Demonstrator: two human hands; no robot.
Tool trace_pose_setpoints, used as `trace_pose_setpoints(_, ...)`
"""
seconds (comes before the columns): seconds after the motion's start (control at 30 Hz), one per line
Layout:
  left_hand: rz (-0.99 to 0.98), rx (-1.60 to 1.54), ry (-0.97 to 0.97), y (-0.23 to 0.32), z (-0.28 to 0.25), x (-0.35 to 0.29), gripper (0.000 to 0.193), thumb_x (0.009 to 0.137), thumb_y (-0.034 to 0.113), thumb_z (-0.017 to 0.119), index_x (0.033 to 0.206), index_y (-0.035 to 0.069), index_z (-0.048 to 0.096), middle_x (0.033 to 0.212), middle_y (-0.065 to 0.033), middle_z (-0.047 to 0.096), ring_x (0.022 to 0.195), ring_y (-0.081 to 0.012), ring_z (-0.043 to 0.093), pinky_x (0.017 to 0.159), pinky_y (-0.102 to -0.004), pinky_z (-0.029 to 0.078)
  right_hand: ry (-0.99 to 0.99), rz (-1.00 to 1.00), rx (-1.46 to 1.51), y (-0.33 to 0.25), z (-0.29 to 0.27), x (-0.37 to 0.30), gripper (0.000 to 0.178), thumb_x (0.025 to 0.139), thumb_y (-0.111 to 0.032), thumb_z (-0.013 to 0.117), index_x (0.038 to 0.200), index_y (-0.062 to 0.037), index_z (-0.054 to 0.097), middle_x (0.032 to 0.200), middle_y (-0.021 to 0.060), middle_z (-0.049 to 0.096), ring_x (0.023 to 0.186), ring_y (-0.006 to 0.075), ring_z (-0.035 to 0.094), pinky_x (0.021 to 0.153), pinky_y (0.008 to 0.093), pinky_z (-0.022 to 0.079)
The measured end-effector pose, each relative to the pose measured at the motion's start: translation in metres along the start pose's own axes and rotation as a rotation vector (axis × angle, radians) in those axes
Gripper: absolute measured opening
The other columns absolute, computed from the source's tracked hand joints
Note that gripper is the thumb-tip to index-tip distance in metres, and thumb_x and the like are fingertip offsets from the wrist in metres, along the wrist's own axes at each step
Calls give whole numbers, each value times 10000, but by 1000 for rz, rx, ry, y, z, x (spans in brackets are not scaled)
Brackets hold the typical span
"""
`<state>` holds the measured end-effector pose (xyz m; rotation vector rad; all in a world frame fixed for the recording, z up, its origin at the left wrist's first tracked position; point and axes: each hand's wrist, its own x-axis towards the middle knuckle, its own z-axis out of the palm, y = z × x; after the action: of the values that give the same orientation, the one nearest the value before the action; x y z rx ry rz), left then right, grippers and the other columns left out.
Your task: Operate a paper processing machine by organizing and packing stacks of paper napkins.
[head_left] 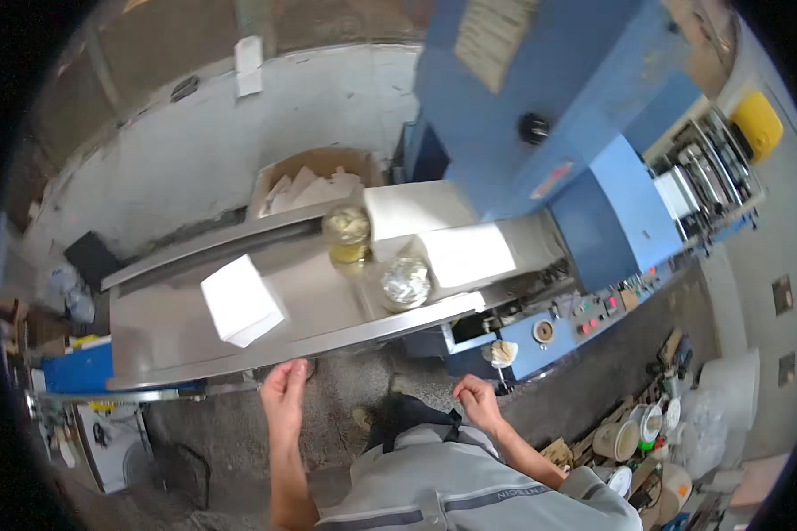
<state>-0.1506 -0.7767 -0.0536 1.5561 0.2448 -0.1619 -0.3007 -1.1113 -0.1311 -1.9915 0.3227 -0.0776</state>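
My left hand [283, 389], its fingers curled in with nothing showing in them, hangs just off the near rim of a long metal tray [164, 332]. Closest to it on the tray lies a stack of white paper sheets [242, 301], set at a slant. Over the floor, in front of my body, my right hand [478, 400] is closed in a loose fist, also with nothing visible in it. At the tray's right part stand a jar with yellowish contents [349, 234] and a round, shiny, silvery object [406, 283]. More white paper [467, 255] lies beside them.
A large blue machine [540, 133] rises at the right, with a button panel [593, 319] low on its near side. Behind the tray is a cardboard box [279, 168] full of paper scraps. Buckets [615, 440] and clutter cover the floor at right.
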Motion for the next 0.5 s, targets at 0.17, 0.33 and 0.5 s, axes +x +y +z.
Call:
trace_pose_setpoints(0.17,168,-117,326,39,-54,47,160,980,187,617,974,37,671,614,103,414,517,7,322,459,-199,219,-394,-156,141,-70,53,38,174,816,42,470,797,-12,634,786,98,619,705,228,611,653,333,479)
trace_pose_setpoints(0.33,253,5,438,4,-139,123,297,986,252,602,1130,-8,617,788,27,570,634,-41,455,551,-201,360,-538,-302,322,-122,117,109,206,900,-8,465,991,12,648,899,104,640,743,185,609,690,306,501)
trace_pose_setpoints(0.5,-302,-138,214,10,-138,168,575,931,466,632,1249,-8,567,1070,-87,653,885,-178,636,736,-277,509,-372,-246,352,-185,188,184,546,966,-308,616,1397,-5,474,1196,171,632,1117,239,599,935,340,484)
